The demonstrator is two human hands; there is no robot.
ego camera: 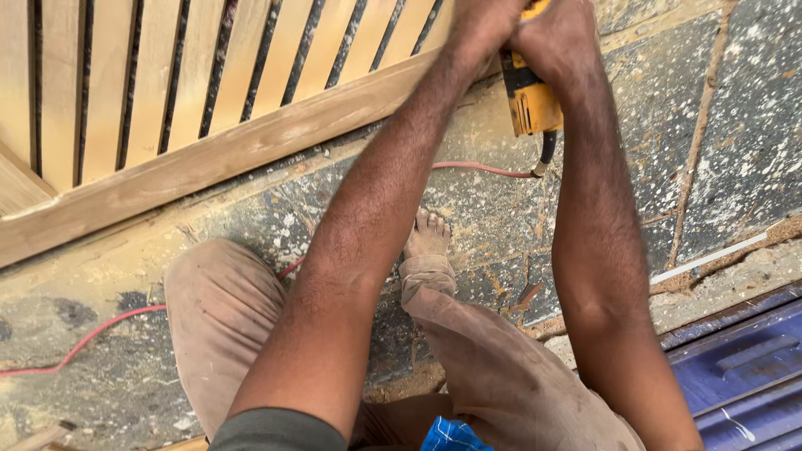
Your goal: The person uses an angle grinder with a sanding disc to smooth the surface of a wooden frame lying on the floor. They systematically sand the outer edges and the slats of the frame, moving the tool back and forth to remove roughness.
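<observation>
Both my hands grip a yellow power tool (532, 104) at the top edge of the head view. My left hand (478, 29) holds its left side, and my right hand (555, 38) is wrapped over its top. The tool rests against the lower rail of a slatted wooden frame (217, 154) that lies flat on the stone floor (668, 108). A red cord (480, 169) runs from the tool's base to the left. The tool's front end is cut off by the frame's top edge.
I squat with my knees in dusty brown trousers (221, 313) and a bare foot (428, 235) on the floor. Sawdust lies around. A blue ribbed metal sheet (743, 376) sits at the lower right, next to a white strip (710, 257).
</observation>
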